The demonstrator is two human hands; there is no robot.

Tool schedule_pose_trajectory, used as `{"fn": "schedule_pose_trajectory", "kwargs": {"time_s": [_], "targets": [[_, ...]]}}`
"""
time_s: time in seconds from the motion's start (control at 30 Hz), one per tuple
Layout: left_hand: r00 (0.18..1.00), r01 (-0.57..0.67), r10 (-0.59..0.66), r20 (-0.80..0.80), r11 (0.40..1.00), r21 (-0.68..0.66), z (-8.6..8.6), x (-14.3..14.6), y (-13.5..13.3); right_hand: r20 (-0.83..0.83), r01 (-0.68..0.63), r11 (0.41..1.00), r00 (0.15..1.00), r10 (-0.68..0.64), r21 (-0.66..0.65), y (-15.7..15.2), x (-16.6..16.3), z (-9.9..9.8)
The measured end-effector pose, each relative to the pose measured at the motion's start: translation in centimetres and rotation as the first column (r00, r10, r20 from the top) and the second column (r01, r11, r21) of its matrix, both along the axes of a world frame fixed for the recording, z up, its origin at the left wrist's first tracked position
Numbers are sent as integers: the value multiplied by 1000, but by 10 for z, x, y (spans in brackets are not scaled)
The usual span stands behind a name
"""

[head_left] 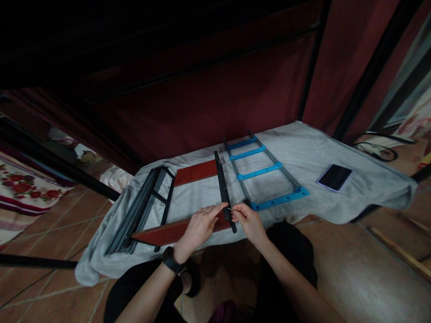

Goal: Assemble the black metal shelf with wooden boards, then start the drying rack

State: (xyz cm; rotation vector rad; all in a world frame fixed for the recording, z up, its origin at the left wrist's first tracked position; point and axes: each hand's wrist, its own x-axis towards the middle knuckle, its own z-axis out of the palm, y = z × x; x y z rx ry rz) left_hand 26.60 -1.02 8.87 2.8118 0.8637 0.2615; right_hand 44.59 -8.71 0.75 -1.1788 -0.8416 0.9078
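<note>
My left hand (202, 223) reaches over the front red-brown board (161, 234), its fingers stretched out and the tips against the near end of a black metal bar (221, 179). On the bar's other side, my right hand (246, 218) has thumb and fingers pinched on a small thin metal piece (230, 208), whose kind is too small to make out. A second red-brown board (196, 172) runs from the bar to a black side frame (167, 202), forming a rectangle with the front board.
A grey cloth (289, 143) covers the low surface. Grey and black tubes (138, 211) lie bundled at the left. Right of the bar lies a ladder-like rack with blue crosspieces (259, 171). A phone (335, 177) rests farther right. Dark red panels (215, 98) stand behind.
</note>
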Motion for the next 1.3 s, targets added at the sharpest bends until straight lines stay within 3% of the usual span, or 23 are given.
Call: {"fn": "schedule_pose_trajectory", "kwargs": {"time_s": [0.27, 0.47, 0.6, 0.73, 0.83, 0.97, 1.07, 1.3], "targets": [[1000, 8, -8, 2, 1000, 19, 1, -1, -2, 232, 18, 995, 972, -39, 94, -5, 9, 7], [997, -71, 72, -6, 997, 41, -3, -2, -3, 504, 58, 967, 845, -179, 247, -6, 9, 5], [997, -72, 72, -11, 997, 28, -3, -2, -3, 584, 64, 955, 779, -229, 290, -6, 9, 3], [998, -41, 41, 44, 999, 7, -3, -1, -4, 592, 28, 949, 775, -219, 314, -6, 7, 2], [995, -56, 58, 76, 998, -28, -2, -1, -5, 537, 7, 950, 823, -182, 311, -4, 5, 1], [994, -70, 74, 79, 996, -54, 1, 1, -5, 310, 24, 979, 947, -87, 203, 4, 3, 0], [995, -72, 76, 71, 996, -58, 2, 2, -6, 195, 46, 991, 978, -70, 125, 9, 1, -2], [992, -85, 88, 86, 995, -46, 1, 3, -10, 376, 85, 986, 917, -134, 143, 10, 1, 3]]}}
